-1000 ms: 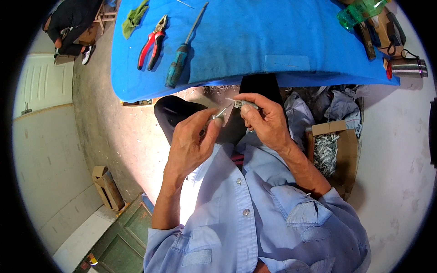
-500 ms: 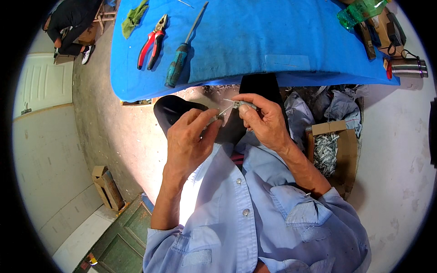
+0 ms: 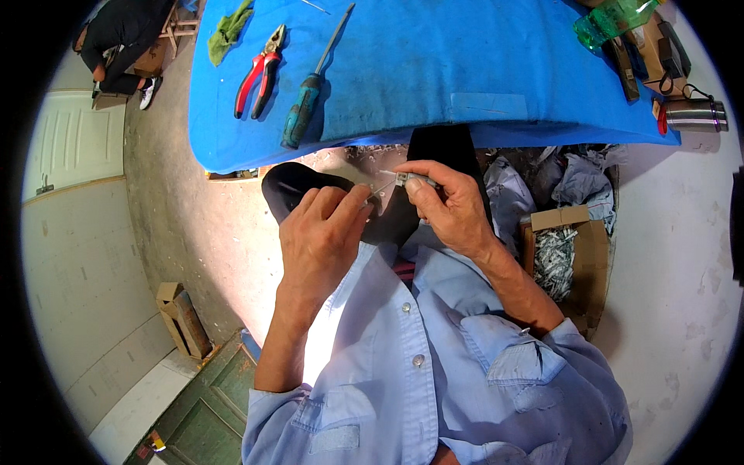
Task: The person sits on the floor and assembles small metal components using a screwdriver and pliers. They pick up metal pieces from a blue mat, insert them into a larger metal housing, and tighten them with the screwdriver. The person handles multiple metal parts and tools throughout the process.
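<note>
Two hands meet over the person's lap, just below the near edge of the counter (image 3: 480,93). The right hand (image 3: 446,205) has its fingers (image 3: 415,172) pressed together on a small grey metal part (image 3: 404,180). The left hand (image 3: 322,236) curls its fingers (image 3: 349,203) into a pinch on a thin wire (image 3: 380,186) that reaches across to that part. Since a second ago the left hand has slid a little lower and leftward, while the right has hardly moved, so the wire seems to be drawn out from the part. The part lies at the right fingertips, the wire between the two hands. Farther off on the blue counter lie red pliers (image 3: 260,71) and a green-handled screwdriver (image 3: 308,93); a cardboard box (image 3: 570,256) of small parts sits on the floor to the right.
</note>
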The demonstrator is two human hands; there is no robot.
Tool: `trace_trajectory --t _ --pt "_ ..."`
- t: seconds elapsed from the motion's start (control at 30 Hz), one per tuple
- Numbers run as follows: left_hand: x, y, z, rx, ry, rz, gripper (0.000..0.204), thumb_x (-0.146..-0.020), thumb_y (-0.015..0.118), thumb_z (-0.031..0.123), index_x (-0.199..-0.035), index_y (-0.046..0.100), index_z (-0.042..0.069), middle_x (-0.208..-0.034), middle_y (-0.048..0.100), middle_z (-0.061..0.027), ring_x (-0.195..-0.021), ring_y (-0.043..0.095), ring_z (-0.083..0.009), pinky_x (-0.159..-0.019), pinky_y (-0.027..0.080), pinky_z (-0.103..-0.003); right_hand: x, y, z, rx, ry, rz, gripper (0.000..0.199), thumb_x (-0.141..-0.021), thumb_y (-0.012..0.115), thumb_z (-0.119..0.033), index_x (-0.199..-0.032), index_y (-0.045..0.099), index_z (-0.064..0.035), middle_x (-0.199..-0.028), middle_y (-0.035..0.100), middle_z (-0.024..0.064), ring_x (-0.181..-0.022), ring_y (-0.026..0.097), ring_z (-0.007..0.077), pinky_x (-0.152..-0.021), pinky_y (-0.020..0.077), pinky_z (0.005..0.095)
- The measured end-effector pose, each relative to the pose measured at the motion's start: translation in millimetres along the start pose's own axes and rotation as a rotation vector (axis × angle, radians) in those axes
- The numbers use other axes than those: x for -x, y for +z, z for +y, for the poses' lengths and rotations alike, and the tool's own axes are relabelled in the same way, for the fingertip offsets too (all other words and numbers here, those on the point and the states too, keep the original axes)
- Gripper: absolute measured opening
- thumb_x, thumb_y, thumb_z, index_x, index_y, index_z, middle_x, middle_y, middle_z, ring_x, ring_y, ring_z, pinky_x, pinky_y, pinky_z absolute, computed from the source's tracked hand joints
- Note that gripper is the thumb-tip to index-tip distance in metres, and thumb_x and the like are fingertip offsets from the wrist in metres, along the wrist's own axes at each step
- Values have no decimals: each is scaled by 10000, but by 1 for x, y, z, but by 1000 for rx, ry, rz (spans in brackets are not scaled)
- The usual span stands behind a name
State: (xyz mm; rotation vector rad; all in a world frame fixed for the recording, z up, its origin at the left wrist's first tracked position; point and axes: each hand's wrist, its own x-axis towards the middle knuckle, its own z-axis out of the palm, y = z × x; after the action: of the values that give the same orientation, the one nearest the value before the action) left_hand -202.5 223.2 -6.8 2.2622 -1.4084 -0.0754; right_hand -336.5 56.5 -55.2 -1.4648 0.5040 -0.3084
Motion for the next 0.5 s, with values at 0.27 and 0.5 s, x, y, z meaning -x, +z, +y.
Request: trace_trajectory --t 0.27,0.5 --pt "0 5 -3 -40 74 78 313 -796 799 33 -1092 730 108 -860 647 -37 -786 628 -218 -675 514 -358 1 1 2 -27 34 -5 274 -1044 619 -140 -1233 717 33 -904 709 36 -772 596 59 -658 482 242" --pt "1 1 -3 -88 70 28 312 -840 842 67 -1145 776 85 -918 706 -72 -828 684 -233 -677 560 -365 -1 0 5 -118 74 -23 277 -1048 613 -148 -1234 723 24 -853 684 16 -742 584 55 -631 474 241"
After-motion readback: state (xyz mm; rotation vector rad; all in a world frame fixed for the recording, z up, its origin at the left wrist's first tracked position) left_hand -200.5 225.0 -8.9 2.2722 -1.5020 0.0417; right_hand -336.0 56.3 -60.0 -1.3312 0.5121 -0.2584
